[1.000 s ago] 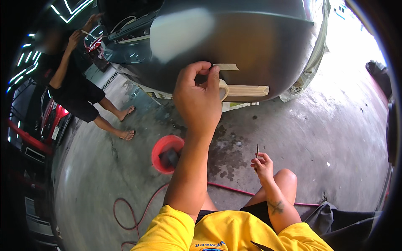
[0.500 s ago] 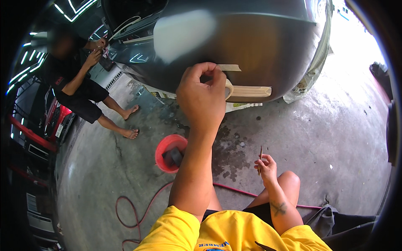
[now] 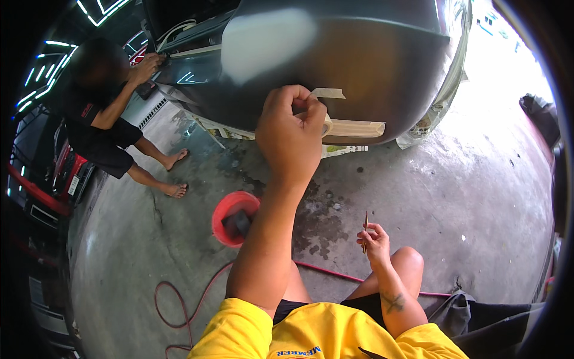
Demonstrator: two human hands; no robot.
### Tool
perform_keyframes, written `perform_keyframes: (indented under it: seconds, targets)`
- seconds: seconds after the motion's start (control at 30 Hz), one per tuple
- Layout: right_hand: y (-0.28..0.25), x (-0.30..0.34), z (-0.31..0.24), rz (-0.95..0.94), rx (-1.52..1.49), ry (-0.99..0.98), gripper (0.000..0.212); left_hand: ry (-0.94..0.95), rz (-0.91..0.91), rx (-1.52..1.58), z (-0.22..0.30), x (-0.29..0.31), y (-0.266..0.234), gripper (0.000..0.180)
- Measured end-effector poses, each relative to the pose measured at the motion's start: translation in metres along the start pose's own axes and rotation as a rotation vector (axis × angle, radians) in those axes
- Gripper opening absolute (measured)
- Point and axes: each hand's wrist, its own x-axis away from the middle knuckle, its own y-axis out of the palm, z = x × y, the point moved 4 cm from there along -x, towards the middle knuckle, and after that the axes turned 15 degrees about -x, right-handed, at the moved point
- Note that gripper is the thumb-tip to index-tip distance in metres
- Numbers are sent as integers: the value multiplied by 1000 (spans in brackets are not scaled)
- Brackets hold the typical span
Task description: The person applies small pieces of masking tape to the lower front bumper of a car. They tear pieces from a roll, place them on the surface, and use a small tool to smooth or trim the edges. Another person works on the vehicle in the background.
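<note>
My left hand (image 3: 292,134) is closed in a pinch at the lower side of a dark grey car panel (image 3: 382,66). Thumb and fingertips grip one end of a short strip of masking tape (image 3: 329,93), which sticks out to the right. The curved edge of a pale tape roll (image 3: 327,125) shows beside that hand, which partly hides it. Beige tape bands (image 3: 357,128) run along the panel's lower edge. Lower down, my right hand (image 3: 376,244), above my bent knee, has its fingers closed around a thin, narrow blade-like tool (image 3: 366,227), pointing up; its exact kind is unclear.
A red bucket (image 3: 216,224) with dark blocks inside stands on the concrete floor left of my forearm. A red hose (image 3: 203,293) loops across the floor. To the left, a barefoot person in black (image 3: 98,119) works at the car. Plastic sheeting (image 3: 439,113) hangs at the car's right.
The whole view has shifted slightly. The other person's hands have moved onto the car's edge. My hands keep their grips, almost unmoved.
</note>
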Motion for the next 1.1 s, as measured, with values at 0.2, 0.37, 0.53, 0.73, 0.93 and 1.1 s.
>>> perform_keyframes:
  seconds: [0.2, 0.37, 0.53, 0.73, 0.93, 1.1]
  targets:
    - [-3, 3, -1, -2, 2, -3, 19, -88, 2, -24, 4, 4, -16, 14]
    - [3, 5, -4, -4, -10, -1, 22, 80, -53, -153, 8, -9, -16, 16]
    - [2, 2, -5, 25, 34, 19, 22, 77, -105, -189, 15, -10, -14, 12]
    - [7, 6, -4, -1, 1, 7, 21, 44, -64, -82, 5, 4, -4, 13]
    - [10, 14, -8, -16, -39, 20, 21, -12, 3, 17, 7, 24, 0, 9]
    - [13, 16, -9, -42, -75, 8, 22, -35, 25, 126, 13, 29, 2, 11]
